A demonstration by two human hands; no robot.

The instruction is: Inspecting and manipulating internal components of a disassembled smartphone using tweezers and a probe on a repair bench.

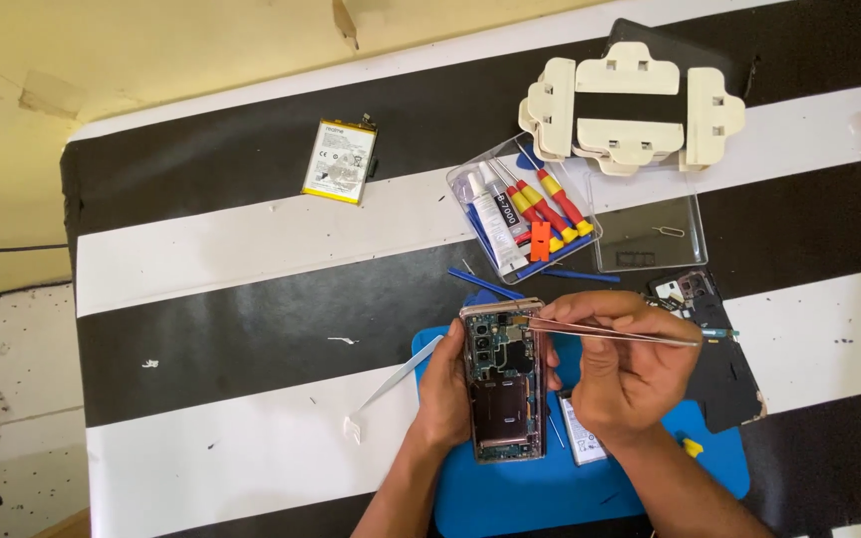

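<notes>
- While an opened phone point(503, 384) is steadied on a blue mat point(510, 493), its back cover is already off and the circuit boards and a copper-coloured panel are exposed; parts remain seated inside.
- The left hand point(442, 399) is curled closed around the phone's left edge.
- The right hand point(622, 374) is pinched shut on metal tweezers point(610, 333), whose tips are laid at the phone's top corner.
- A dark removed cover point(724, 374) is seen just right of the hands, and a small battery-like piece point(582, 438) lies beside the phone.
- A clear box of 4 red-and-yellow screwdrivers point(525, 214), a glue tube, blue pry sticks, a loose battery point(340, 161) and cream plastic clamps point(630, 108) are spread over the striped table point(231, 249).
- Nothing is seen blocking the phone, though the right wrist covers part of the mat.
</notes>
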